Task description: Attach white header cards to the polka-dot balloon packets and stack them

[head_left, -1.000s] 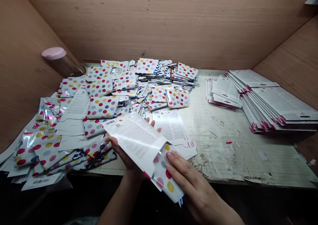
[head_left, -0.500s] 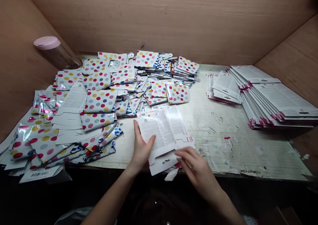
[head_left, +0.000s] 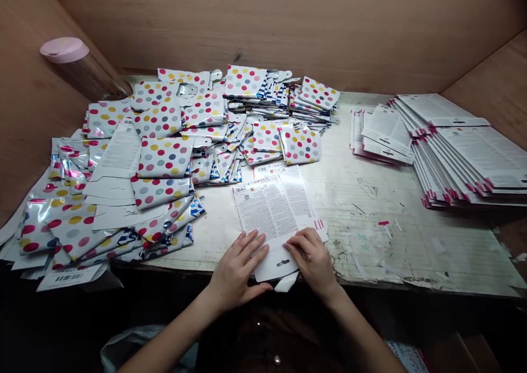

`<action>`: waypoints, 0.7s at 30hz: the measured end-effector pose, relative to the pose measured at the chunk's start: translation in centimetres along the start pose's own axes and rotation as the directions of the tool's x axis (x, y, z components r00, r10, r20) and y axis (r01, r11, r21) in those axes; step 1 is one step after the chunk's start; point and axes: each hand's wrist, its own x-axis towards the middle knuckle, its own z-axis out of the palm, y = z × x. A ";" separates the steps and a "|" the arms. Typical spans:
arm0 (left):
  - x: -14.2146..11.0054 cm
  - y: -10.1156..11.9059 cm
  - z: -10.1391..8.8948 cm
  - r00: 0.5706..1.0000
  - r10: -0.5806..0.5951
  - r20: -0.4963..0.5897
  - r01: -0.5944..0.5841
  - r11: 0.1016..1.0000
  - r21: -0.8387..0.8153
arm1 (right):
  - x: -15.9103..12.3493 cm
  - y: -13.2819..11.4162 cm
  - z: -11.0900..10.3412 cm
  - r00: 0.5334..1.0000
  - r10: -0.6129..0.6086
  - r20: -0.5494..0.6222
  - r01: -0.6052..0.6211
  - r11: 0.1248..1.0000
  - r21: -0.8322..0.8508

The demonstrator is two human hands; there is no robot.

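Your left hand (head_left: 236, 269) and right hand (head_left: 310, 256) lie open and flat on the near end of a printed backing card (head_left: 265, 211), its long axis running up-frame toward the polka-dot foil packets (head_left: 164, 157) at upper centre.

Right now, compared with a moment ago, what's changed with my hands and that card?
The card has come down out of your hands in the air and now lies flat on the table, printed side up, hang tab toward you. Your left hand and right hand have moved to rest on its lower end, fingers spread. The polka-dot packets and the stacked printed cards stayed as they were.
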 end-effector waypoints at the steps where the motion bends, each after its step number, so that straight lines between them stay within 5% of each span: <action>1: 0.1 0.0 0.1 1.000 -0.004 -0.003 0.004 1.000 0.003 | 0.0 0.1 0.0 1.000 0.004 -0.010 -0.004 1.000 0.006; 10: 0.6 1.0 -0.2 0.994 0.086 -0.066 -0.066 0.963 0.263 | 0.0 0.7 -0.3 0.997 0.044 0.069 -0.049 0.996 0.073; 15: 0.6 1.1 -0.2 0.992 0.105 -0.068 -0.077 0.943 0.324 | -0.5 0.5 0.2 0.999 -0.045 -0.009 0.045 0.998 -0.053; 21: 0.4 1.0 0.1 0.994 0.096 -0.049 -0.074 0.940 0.332 | 0.4 0.5 1.0 0.996 -0.079 0.029 0.084 0.962 -0.261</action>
